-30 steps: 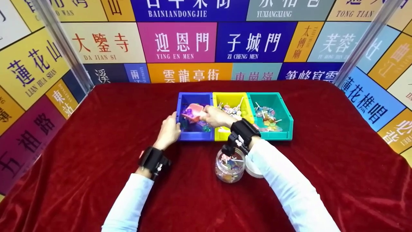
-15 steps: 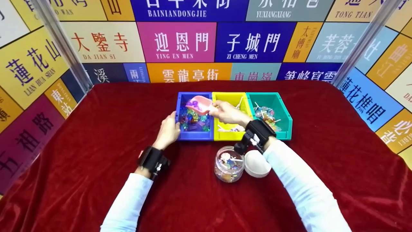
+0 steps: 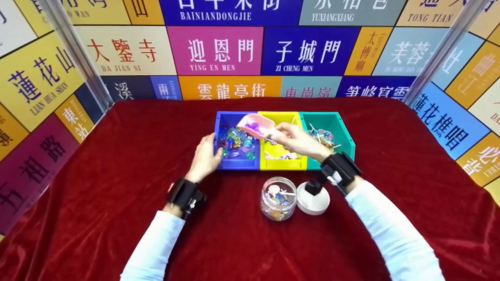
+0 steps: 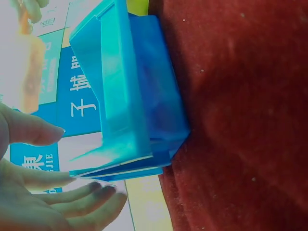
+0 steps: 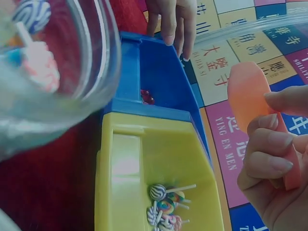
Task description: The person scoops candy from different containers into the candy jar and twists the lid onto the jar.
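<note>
My right hand point(image 3: 299, 140) grips the handle of a pink scoop point(image 3: 256, 124), which carries purple pieces above the blue and yellow bins. In the right wrist view, the fingers curl round the scoop's handle point(image 5: 288, 166). At the outer left side of the blue bin point(image 3: 238, 164), my left hand point(image 3: 204, 158) rests with fingers extended. Its thumb point(image 4: 36, 130) stands apart from the bin in the left wrist view. Colourful clear pieces point(image 3: 236, 142) lie in the blue bin. Small lollipops point(image 5: 166, 207) lie in the yellow bin point(image 3: 283, 163).
A green bin point(image 3: 345, 144) with mixed pieces adjoins the yellow one. In front stands a lidless clear jar point(image 3: 278, 210) part filled with lollipops and other pieces, with a white lid point(image 3: 318, 205) to its right. Red cloth point(image 3: 136, 164) covers the table.
My right hand has lifted the scoop with purple pieces out of the blue bin and moved it rightward. The left hand stays at the bin's side, its thumb now further from the fingers.
</note>
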`<state>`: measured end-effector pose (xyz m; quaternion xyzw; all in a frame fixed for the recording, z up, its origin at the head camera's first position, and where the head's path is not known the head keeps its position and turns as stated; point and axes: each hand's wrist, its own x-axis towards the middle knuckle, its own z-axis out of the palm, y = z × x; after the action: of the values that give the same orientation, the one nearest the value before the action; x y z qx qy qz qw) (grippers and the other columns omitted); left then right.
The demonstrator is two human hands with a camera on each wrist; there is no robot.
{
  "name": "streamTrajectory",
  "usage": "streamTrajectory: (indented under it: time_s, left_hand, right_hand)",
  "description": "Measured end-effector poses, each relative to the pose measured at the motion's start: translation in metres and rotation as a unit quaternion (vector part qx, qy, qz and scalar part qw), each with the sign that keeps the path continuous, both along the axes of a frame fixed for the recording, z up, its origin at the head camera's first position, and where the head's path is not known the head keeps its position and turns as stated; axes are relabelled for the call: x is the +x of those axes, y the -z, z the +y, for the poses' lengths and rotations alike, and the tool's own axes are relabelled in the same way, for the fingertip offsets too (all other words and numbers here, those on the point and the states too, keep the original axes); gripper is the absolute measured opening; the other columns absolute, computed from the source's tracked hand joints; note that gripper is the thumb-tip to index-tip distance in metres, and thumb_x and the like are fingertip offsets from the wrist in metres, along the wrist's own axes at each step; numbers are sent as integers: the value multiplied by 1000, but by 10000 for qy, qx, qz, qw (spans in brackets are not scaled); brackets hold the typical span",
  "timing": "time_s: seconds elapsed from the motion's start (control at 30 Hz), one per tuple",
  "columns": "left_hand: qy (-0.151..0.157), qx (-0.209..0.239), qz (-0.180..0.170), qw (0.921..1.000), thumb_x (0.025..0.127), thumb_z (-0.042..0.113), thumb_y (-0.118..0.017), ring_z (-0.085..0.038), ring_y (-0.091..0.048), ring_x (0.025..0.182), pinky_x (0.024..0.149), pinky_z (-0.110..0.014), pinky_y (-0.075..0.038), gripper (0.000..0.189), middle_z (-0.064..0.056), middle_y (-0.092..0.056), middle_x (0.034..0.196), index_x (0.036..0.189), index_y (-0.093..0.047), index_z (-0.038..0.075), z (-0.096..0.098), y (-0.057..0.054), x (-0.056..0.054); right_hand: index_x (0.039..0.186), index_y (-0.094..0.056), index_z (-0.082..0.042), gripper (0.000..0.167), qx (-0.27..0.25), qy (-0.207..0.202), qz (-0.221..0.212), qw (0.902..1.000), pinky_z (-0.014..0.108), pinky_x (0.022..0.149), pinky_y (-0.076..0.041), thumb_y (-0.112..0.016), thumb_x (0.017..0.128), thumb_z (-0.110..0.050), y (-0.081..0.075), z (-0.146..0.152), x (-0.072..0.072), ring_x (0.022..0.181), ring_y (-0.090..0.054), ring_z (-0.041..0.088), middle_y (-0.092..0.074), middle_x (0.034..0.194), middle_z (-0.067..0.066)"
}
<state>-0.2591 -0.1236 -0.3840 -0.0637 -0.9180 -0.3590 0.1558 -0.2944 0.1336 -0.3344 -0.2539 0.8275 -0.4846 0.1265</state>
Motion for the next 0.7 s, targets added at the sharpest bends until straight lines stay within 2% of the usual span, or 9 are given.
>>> streamTrajectory:
  time_s: [0.13,0.23,0.33,0.4,0.5,0.6,0.7]
  left_hand:
    - [51,160,778,9968,81,2,-55,-38,-40,117,101,-42,-31,44,-29,-42,125,121,-44,-12,3,0,2]
    - [222,356,1448,9886,80,0,-55,-36,-44,114,100,-39,-33,39,-27,-46,121,116,-48,-11,7,1,2]
    - [495,613,1797,9806,80,-1,-57,-33,-48,110,98,-37,-36,35,-24,-52,116,113,-51,-10,12,-1,3]
    - [718,757,1803,9781,80,1,-58,-32,-50,108,97,-36,-37,35,-23,-54,113,113,-51,-9,16,-3,5]
    - [1115,962,1544,9770,82,8,-61,-31,-52,106,94,-36,-40,39,-22,-55,113,116,-49,-8,22,-4,8]
    - [1598,1193,1090,9738,82,15,-63,-31,-52,108,93,-36,-42,47,-22,-54,116,120,-46,-7,28,-5,13]
    - [2073,1352,485,9677,81,22,-65,-29,-50,111,93,-36,-42,56,-21,-52,120,125,-42,-4,34,-5,17]
  right_hand:
    - [108,-51,2,37,-63,-97,44,9999,18,42,-30,-52,89,-30,-1,19,10,47,-35,9,-43,65,4]
    - [108,-53,3,33,-134,-190,75,9997,18,42,-27,-50,91,-25,0,34,17,46,-33,9,-41,63,3]
    - [105,-54,5,27,-214,-275,130,9993,19,40,-24,-50,91,-19,2,49,25,43,-31,9,-39,58,1]
    - [104,-56,6,25,-323,-342,128,9988,19,39,-22,-50,91,-15,3,57,30,43,-30,8,-39,58,0]
    - [102,-58,4,22,-340,-339,133,9988,20,39,-22,-51,90,-14,5,68,39,44,-31,7,-40,57,1]
    - [100,-60,1,20,-239,-363,200,9989,20,39,-25,-53,89,-14,7,78,48,45,-33,7,-44,59,1]
    - [99,-60,1,18,-165,-441,298,9984,21,39,-27,-53,89,-12,10,85,57,46,-35,6,-49,63,0]
